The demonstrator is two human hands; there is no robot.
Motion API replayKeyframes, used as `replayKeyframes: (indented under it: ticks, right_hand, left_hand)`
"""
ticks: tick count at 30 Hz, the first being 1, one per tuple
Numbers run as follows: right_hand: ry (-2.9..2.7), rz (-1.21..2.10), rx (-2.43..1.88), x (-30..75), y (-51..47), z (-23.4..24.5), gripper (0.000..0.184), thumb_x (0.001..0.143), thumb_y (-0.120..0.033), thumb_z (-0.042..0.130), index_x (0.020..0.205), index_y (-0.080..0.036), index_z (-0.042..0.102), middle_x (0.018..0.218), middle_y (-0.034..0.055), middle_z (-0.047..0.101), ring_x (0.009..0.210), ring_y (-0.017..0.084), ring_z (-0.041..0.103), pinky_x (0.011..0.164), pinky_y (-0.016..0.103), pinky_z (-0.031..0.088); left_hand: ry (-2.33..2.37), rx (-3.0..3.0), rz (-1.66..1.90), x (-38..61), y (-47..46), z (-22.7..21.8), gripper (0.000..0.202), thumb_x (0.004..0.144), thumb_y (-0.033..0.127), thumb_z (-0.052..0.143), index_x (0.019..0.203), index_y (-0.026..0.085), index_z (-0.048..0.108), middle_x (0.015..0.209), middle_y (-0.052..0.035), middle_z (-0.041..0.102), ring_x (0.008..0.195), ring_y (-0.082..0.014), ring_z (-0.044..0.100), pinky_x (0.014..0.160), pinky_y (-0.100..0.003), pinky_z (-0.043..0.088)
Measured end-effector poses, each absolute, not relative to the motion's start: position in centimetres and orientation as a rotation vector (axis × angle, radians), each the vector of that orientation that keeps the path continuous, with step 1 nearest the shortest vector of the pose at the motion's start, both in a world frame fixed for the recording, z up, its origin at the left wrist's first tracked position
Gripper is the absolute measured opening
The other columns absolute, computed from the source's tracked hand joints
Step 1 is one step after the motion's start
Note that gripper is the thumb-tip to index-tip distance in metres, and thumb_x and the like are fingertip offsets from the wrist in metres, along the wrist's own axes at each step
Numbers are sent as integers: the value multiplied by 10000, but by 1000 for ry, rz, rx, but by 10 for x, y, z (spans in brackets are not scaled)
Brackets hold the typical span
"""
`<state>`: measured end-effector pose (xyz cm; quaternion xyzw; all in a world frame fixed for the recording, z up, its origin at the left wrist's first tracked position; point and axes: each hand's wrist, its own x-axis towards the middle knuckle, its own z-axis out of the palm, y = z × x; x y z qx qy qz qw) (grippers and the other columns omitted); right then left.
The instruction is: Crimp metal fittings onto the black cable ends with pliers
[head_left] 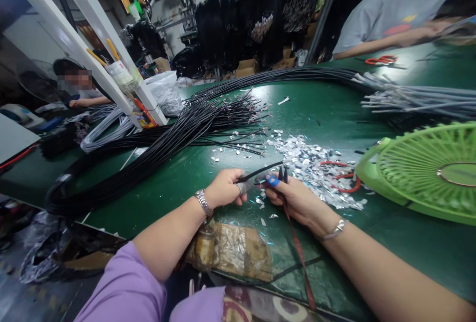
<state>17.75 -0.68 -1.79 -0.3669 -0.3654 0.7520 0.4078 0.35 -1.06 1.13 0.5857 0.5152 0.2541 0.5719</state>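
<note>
Your left hand (226, 188) is closed on a short black cable (260, 169), which sticks out to the right above the near middle of the green table (178, 175). Your right hand (297, 198), just right of it, has its fingers wrapped around a dark tool (285, 175), tips pointing far — whether those tips touch the cable, you cannot tell. A pile of silvery scraps (308, 158) spreads beyond your right hand, with a green fan (431, 173) farther right. To the far left lies a bundle of black cables (186, 131) — frayed ends facing right.
</note>
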Motion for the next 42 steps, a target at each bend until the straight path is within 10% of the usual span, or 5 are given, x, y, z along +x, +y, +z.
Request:
replayKeyframes:
  ticks: [25, 34, 42]
  right_hand:
    - [-1121, 1957, -969, 178, -12, -17, 403, 427, -334, 871, 610, -163, 555, 455, -60, 484, 407, 44, 343, 381, 184, 222]
    - [-1120, 1952, -917, 184, -9, -13, 404, 573, -530, 737, 623, -157, 589, 427, -45, 436, 396, 62, 293, 380, 218, 165]
    - [-1646, 1400, -1053, 183, -12, -5, 311, 625, -484, 683, 610, -198, 562, 524, -40, 464, 512, 111, 377, 480, 246, 297]
  left_hand:
    - [1103, 1835, 455, -3, -11, 6, 122, 714, 202, 578, 623, 136, 531, 468, 46, 507, 432, -60, 433, 445, -172, 319]
    - [1052, 1695, 561, -5, -9, 16, 160, 708, 275, 560, 736, 122, 598, 467, 47, 471, 410, -64, 405, 451, -191, 339]
    - [1130, 1834, 503, -6, -8, 9, 198, 734, 315, 547, 632, 154, 494, 483, 49, 455, 443, -68, 380, 476, -199, 313]
